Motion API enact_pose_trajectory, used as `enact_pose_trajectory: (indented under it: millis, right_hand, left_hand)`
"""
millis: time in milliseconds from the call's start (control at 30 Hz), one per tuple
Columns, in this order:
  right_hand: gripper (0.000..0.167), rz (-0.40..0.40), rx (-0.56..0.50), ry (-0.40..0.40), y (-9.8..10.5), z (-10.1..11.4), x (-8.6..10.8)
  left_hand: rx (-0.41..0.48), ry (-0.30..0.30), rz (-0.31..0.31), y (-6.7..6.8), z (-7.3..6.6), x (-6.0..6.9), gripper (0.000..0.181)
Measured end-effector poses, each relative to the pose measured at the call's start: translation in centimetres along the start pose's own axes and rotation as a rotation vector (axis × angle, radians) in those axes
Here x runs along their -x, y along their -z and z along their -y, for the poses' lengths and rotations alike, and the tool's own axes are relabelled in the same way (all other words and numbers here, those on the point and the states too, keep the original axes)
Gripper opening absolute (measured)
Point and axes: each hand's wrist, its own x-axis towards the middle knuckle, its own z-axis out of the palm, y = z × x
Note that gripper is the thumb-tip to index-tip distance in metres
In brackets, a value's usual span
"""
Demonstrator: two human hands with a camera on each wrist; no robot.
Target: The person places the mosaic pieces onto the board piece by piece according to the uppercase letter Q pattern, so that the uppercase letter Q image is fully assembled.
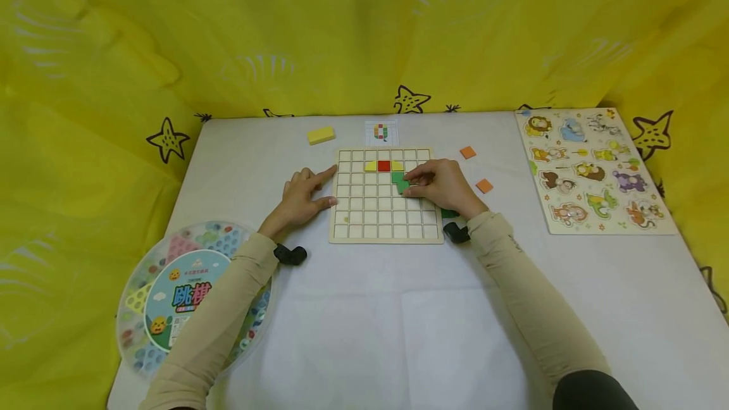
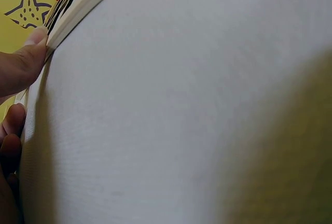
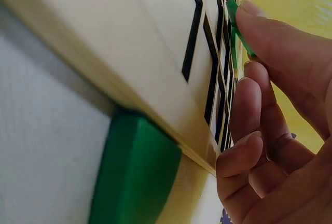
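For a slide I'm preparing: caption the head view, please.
The right hand pinches a green tile over the grid board; the left hand touches its edge.

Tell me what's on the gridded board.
A red tile between two yellow pieces, a green tile below. The right hand, pinching another green tile, hides part of the board.

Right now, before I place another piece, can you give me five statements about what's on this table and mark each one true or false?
1. The right hand pinches a green tile. True.
2. The left hand holds an orange tile. False: the left hand touches the left edge of the grid board.
3. A red square sits between two yellow pieces on the grid board. True.
4. Both orange tiles lie on the grid board. False: the orange tiles lie on the table, right of it.
5. The animal puzzle is right of the grid board. True.
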Motion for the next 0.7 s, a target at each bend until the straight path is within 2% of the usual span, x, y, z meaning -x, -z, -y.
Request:
enact_pose_trajectory:
  millis: [467, 700]
  right_hand:
    - [0.032, 0.049, 0.027, -0.031, -0.47, 0.86, -0.24]
    - [0.03, 0.048, 0.027, -0.026, -0.44, 0.83, -0.25]
  left_hand:
    - [-0.009, 0.001, -0.008, -0.09, -0.02, 0.06, 0.075]
    - [-0.008, 0.004, -0.007, -0.01, -0.06, 0.05, 0.075]
